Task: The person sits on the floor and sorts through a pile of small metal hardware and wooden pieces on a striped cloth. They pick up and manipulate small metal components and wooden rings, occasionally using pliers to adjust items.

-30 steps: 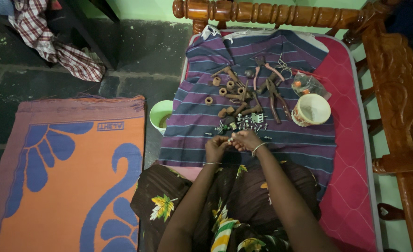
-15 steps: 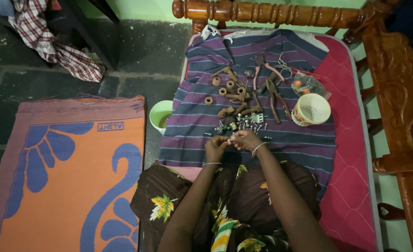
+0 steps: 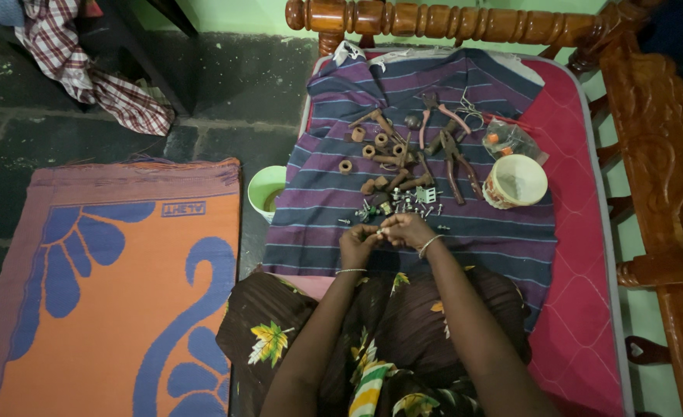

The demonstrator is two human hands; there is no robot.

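Note:
My left hand (image 3: 357,244) and my right hand (image 3: 408,230) meet over a purple striped cloth (image 3: 465,232), fingertips pinched together on one small metal fastener (image 3: 380,230). Just beyond the fingers lies a heap of small screws and bolts (image 3: 400,205). Farther back are several rusty brown rings and fittings (image 3: 376,147) and pliers (image 3: 456,158) with dark and pink handles. A round white tub (image 3: 516,181) sits to the right of the tools.
The cloth covers a red quilted cushion (image 3: 581,309) on a carved wooden seat (image 3: 650,147). A pale green cup (image 3: 266,190) stands on the floor at the cushion's left edge. An orange and blue mat (image 3: 102,286) lies left; checked fabric (image 3: 94,69) hangs far left.
My fingers shift slightly on the small fastener; the hands stay in the same spot. Nothing else has moved.

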